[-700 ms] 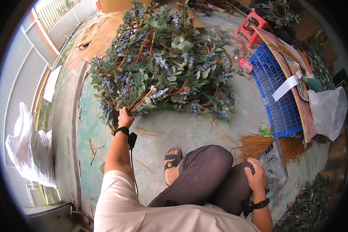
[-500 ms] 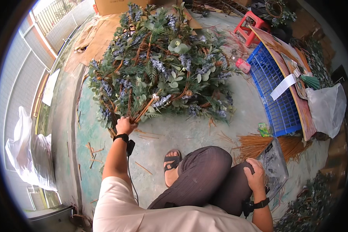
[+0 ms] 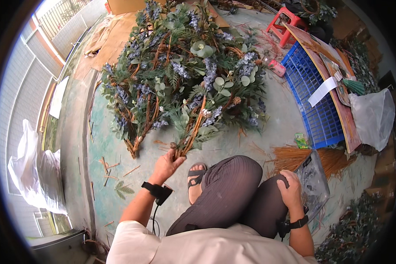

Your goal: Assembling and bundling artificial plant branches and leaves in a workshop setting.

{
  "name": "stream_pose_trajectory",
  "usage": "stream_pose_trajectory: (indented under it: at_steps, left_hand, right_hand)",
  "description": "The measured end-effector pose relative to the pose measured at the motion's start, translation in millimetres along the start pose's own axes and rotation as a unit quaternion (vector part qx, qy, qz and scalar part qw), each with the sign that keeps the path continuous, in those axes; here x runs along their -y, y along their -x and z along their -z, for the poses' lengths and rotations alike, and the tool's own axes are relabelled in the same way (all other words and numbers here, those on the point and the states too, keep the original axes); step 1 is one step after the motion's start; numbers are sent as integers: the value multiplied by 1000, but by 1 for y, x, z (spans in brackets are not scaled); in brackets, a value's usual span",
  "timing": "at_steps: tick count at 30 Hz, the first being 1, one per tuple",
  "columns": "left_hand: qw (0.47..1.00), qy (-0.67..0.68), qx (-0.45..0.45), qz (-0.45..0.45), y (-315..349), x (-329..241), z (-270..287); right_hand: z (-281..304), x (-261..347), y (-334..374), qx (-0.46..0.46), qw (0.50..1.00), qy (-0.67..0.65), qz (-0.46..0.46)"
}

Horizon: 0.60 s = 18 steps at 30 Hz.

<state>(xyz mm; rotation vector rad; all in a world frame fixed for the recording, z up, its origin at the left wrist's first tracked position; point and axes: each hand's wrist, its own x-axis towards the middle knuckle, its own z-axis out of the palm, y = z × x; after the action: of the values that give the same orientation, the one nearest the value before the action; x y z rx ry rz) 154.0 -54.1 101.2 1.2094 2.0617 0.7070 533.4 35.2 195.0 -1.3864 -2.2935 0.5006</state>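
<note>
The left hand [image 3: 166, 165] is closed around the near twig ends of a garland [image 3: 199, 119], whose stems slant up and away from the fingers to the front of a big pile [image 3: 156, 66] of similar greenery on the floor [image 3: 141, 207]. Green leaves, blue blossoms and a pine cone [image 3: 237, 100] show along the garland; where it ends among the others is hard to tell. The right hand [image 3: 290, 187] lies loosely over the right knee [image 3: 273, 193], thumb apart from the fingers. A sandalled foot [image 3: 196, 182] stands just below the left hand. Loose twig bits and a green sprig [image 3: 124, 189] are scattered to the left, with a white bag [image 3: 37, 176] farther out by the wall. To the right, a blue crate [image 3: 311, 99] is tipped on its side against a board [image 3: 351, 135], with a clear bag [image 3: 374, 121] beyond it. Below the crate lies a bundle of brown sticks [image 3: 288, 157], partly behind a clear plastic tray [image 3: 313, 180]. A red stool [image 3: 285, 27] stands beyond the crate, and a pink can [image 3: 276, 68] is near the pile's right edge.
</note>
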Motion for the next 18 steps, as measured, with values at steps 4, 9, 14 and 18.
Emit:
stream_pose_trajectory:
  at_steps: [4,9,14,18]
  left_hand:
    - [997,54,29,-44,14,-56,-3]
    - [988,111,-22,-105,23,-105,-4]
    - [984,147,3,-102,25,-154,-7]
    - [948,254,78,-174,29,-180,-23]
  right_hand:
    - [-1,9,-22,46,999,-12,19]
    - [-1,74,-77,73,981,22,179]
    - [-16,88,-104,62,935,143,320]
    - [-32,67,-118,-33,942,85,323]
